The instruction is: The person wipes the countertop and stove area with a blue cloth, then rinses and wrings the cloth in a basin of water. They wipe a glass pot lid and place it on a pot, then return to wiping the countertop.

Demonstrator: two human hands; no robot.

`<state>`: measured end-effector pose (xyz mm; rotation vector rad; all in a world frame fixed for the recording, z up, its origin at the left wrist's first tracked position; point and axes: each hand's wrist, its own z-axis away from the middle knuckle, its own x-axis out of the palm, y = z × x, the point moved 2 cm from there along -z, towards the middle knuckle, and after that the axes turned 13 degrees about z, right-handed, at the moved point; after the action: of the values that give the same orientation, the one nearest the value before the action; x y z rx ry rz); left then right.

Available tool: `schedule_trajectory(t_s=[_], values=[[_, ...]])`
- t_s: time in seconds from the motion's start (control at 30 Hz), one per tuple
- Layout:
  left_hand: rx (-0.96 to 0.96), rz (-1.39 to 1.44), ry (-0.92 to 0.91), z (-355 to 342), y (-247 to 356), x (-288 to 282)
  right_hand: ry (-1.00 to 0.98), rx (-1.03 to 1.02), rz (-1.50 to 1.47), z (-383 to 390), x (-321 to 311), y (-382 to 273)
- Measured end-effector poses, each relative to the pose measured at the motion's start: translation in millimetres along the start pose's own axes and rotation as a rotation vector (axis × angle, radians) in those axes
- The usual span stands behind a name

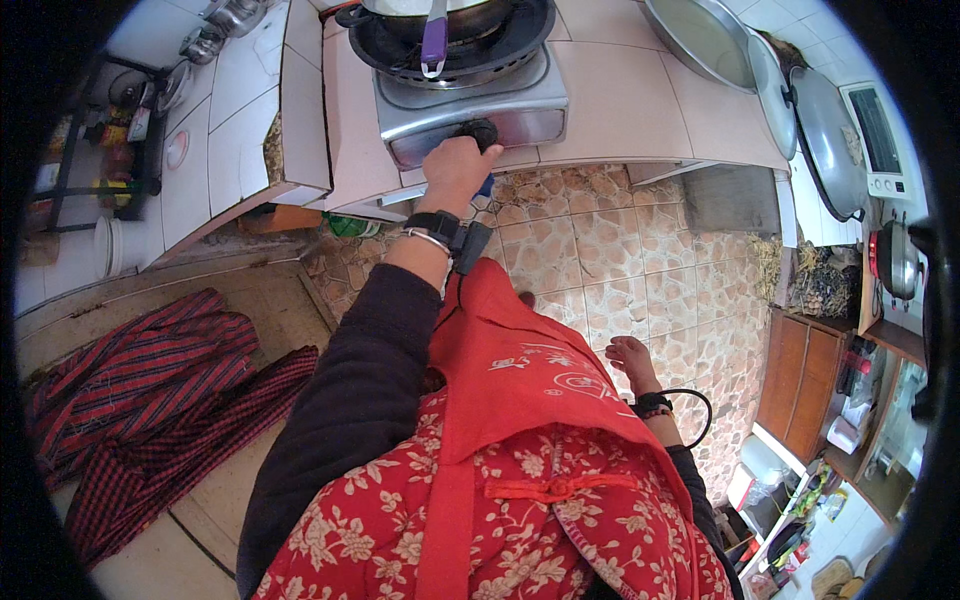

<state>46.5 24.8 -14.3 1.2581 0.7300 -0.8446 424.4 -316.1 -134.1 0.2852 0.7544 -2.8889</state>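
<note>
My left hand (458, 172) reaches forward to the front of a silver gas stove (470, 112), its fingers closed on the round black knob (480, 131). On the stove sits a wide black wok (385, 55) with another, light-coloured vessel inside it, cut off by the top of the picture. The purple handle (434, 42) of a utensil sticks out over the wok's near side. Low at my right side, my right hand (630, 362) hangs above the tiled floor, empty, with its fingers loosely bent and apart.
A large metal basin (702, 42) and a big grey lid (828, 140) stand at the right of the pink-tiled counter (625, 105). Farther right are a white oven (873, 130) and a wooden cabinet (798, 385). Red checked cloths (150, 380) lie at the left.
</note>
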Motion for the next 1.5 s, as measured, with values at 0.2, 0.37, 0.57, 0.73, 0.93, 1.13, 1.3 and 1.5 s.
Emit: schedule_trajectory(t_s=[0.2, 0.37, 0.57, 0.73, 0.93, 1.13, 1.3, 1.5], values=[[-0.039, 0.859, -0.192, 17.3, 12.1, 26.6, 0.021, 0.025, -0.018, 4.8, 1.9, 3.4], [0.302, 0.716, 0.433, 8.4, 56.4, 18.1, 0.052, 0.051, -0.028, 15.1, -0.1, 10.7], [0.468, 0.202, 0.518, -18.9, 83.6, 38.7, 0.048, 0.116, 0.048, 27.0, -3.5, 19.7], [0.472, -0.002, 0.357, -13.6, 74.4, 78.5, 0.043, 0.108, -0.004, 35.5, -6.0, 25.3], [0.365, 0.09, 0.107, 2.2, 58.9, 104.3, 0.092, 0.079, -0.048, 39.9, -8.0, 27.5], [0.121, 0.634, -0.025, 25.9, -5.8, 80.6, 0.064, 0.1, -0.033, 34.7, -7.5, 28.7], [-0.148, 1.013, 0.094, 62.6, -73.6, 16.6, 0.039, 0.072, -0.004, 17.0, -5.1, 19.8], [0.123, 0.718, 0.519, 44.7, -91.9, -44.3, -0.023, 0.03, 0.035, -1.7, -0.7, -2.5]])
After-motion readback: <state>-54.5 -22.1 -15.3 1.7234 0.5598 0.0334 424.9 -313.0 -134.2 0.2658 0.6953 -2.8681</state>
